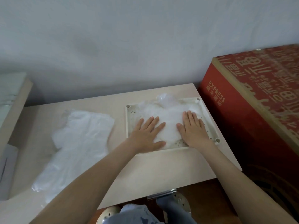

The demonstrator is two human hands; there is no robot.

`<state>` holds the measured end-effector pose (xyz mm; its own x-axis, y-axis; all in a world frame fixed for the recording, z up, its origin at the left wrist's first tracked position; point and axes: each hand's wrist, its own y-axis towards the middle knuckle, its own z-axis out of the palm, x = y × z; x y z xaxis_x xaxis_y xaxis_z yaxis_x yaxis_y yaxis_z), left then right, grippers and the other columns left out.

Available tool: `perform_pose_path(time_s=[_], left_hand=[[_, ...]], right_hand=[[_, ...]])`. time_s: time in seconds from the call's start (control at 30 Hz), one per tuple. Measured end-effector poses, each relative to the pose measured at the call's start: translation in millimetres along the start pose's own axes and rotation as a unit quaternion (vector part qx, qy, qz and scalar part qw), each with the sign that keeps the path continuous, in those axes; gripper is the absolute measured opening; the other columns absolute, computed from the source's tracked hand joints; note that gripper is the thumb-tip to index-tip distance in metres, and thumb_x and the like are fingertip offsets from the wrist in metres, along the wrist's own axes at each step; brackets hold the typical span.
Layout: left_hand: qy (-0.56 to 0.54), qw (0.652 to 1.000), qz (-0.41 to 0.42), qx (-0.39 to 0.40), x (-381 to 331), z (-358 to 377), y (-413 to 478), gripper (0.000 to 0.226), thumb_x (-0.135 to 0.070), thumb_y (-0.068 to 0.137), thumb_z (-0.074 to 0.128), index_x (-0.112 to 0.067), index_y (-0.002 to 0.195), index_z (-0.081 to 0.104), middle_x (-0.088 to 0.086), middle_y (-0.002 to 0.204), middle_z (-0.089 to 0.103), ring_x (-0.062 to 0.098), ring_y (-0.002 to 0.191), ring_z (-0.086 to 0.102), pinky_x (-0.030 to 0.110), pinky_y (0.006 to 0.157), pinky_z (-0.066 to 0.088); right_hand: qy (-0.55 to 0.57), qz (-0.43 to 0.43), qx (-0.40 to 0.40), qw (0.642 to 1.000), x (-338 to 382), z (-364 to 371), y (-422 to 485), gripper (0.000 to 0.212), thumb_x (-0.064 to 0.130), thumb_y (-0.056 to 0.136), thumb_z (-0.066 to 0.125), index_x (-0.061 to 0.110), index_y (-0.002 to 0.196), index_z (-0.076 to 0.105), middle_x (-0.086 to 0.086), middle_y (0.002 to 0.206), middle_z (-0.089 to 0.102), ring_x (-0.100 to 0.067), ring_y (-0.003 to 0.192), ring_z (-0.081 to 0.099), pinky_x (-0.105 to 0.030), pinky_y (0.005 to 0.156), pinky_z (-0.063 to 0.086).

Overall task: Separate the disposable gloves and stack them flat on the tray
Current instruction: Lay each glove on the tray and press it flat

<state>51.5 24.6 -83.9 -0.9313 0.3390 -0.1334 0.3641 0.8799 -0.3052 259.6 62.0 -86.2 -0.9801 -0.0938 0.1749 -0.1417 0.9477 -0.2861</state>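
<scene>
Hands press side by side on the stack of disposable gloves [168, 116] inside the cream perforated tray [127, 125]. The left hand [146, 133] lies palm down with fingers straight and slightly spread, over the near left part of the stack, its thumb stretched along the near edge. The right hand [193, 128] also lies flat, fingers straight and close together, on the right part of the stack. Neither hand curls round anything. The stacked gloves are thin, translucent white film; a crumpled bit rises over the tray's far rim.

The tray sits on the right part of the pale wooden worktop [153, 172], near its far right corner. A loose pile of gloves [80, 136] lies on the worktop to the left of the tray, apart from it, stretching toward the near edge and partly hidden by the left forearm. A red cardboard box [252, 101] printed "EXPRESS" stands just beside the worktop on the right. A grey-white wall [129, 46] rises behind.
</scene>
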Motion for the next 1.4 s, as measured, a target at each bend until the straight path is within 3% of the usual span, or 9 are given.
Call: perform_pose_path(time_s=[0.17,0.3,0.43,0.6,0.77,0.93,1.07,1.27,1.4], left_hand=[[-0.048,0.999,0.007,-0.014,-1,-11,-5,0.07,-0.059,0.097,0.024,-0.028,0.153,-0.003,0.002,0.16,-0.014,0.016,0.146,-0.015,0.042,0.118,-0.011],[-0.047,0.988,-0.018,-0.149,13,-27,-28,0.053,-0.042,0.102,0.031,-0.02,0.15,0.024,0.004,0.158,0.015,0.022,0.143,0.015,0.037,0.115,0.005],[-0.096,0.951,-0.153,-0.252,42,-29,-71,0.04,-0.027,0.098,0.044,-0.012,0.135,0.044,0.008,0.136,0.042,0.029,0.122,0.039,0.037,0.101,0.027],[-0.08,0.929,-0.319,-0.167,94,-12,-137,0.055,-0.054,0.093,0.046,-0.011,0.127,0.045,0.01,0.127,0.043,0.029,0.117,0.04,0.036,0.096,0.033],[-0.106,0.944,-0.288,-0.12,115,6,-166,0.046,-0.049,0.089,0.057,-0.013,0.117,0.05,0.006,0.117,0.049,0.025,0.109,0.046,0.032,0.088,0.037],[-0.114,0.935,-0.256,-0.219,124,15,-174,0.017,-0.023,0.095,0.051,-0.009,0.101,0.059,0.007,0.102,0.058,0.028,0.098,0.053,0.031,0.075,0.035],[-0.129,0.902,-0.227,-0.344,121,14,-173,0.009,-0.012,0.084,0.069,-0.005,0.08,0.064,0.008,0.074,0.062,0.031,0.069,0.058,0.032,0.06,0.038],[-0.142,0.874,-0.132,-0.445,105,-2,-165,0.012,-0.019,0.085,0.06,-0.01,0.079,0.065,0.003,0.075,0.062,0.024,0.065,0.055,0.033,0.059,0.047],[-0.118,0.878,-0.08,-0.456,93,-4,-156,0.027,-0.027,0.087,0.05,-0.008,0.079,0.068,0.006,0.074,0.058,0.024,0.064,0.052,0.036,0.06,0.047]], right_hand=[[-0.005,0.009,-0.006,1.0,9,-6,-1,0.066,0.047,0.102,0.013,0.012,0.154,-0.008,-0.008,0.161,-0.013,-0.021,0.148,-0.015,-0.039,0.119,-0.009],[0.031,-0.023,-0.057,0.998,40,-23,-10,0.065,0.047,0.102,0.019,0.013,0.155,0.003,-0.007,0.163,-0.002,-0.019,0.149,-0.007,-0.037,0.12,-0.004],[0.046,-0.129,-0.039,0.99,90,-40,-20,0.058,0.039,0.101,0.034,0.016,0.152,0.02,-0.005,0.159,0.016,-0.021,0.146,0.01,-0.035,0.116,0.007],[0.016,-0.248,0.068,0.966,155,-35,-35,0.051,0.033,0.1,0.042,0.017,0.147,0.033,-0.001,0.155,0.027,-0.02,0.143,0.018,-0.035,0.113,0.015],[0.008,-0.279,0.104,0.955,194,-24,-43,0.044,0.028,0.1,0.041,0.018,0.143,0.04,-0.001,0.15,0.036,-0.022,0.14,0.025,-0.036,0.111,0.024],[0.09,-0.264,0.099,0.955,223,-20,-46,0.036,0.029,0.099,0.045,0.014,0.131,0.051,-0.005,0.129,0.051,-0.021,0.119,0.049,-0.032,0.099,0.038],[0.216,-0.161,0.1,0.958,233,-23,-49,0.045,0.053,0.092,0.05,0.01,0.097,0.062,-0.004,0.093,0.066,-0.017,0.082,0.062,-0.033,0.077,0.049],[0.485,-0.032,0.229,0.843,250,-41,-51,0.048,0.06,0.088,0.053,0.013,0.094,0.058,-0.008,0.074,0.062,-0.018,0.061,0.058,-0.028,0.061,0.047],[0.584,-0.073,0.222,0.777,248,-44,-53,0.021,0.029,0.093,0.061,0.013,0.078,0.062,-0.002,0.068,0.065,-0.015,0.063,0.06,-0.025,0.06,0.047]])
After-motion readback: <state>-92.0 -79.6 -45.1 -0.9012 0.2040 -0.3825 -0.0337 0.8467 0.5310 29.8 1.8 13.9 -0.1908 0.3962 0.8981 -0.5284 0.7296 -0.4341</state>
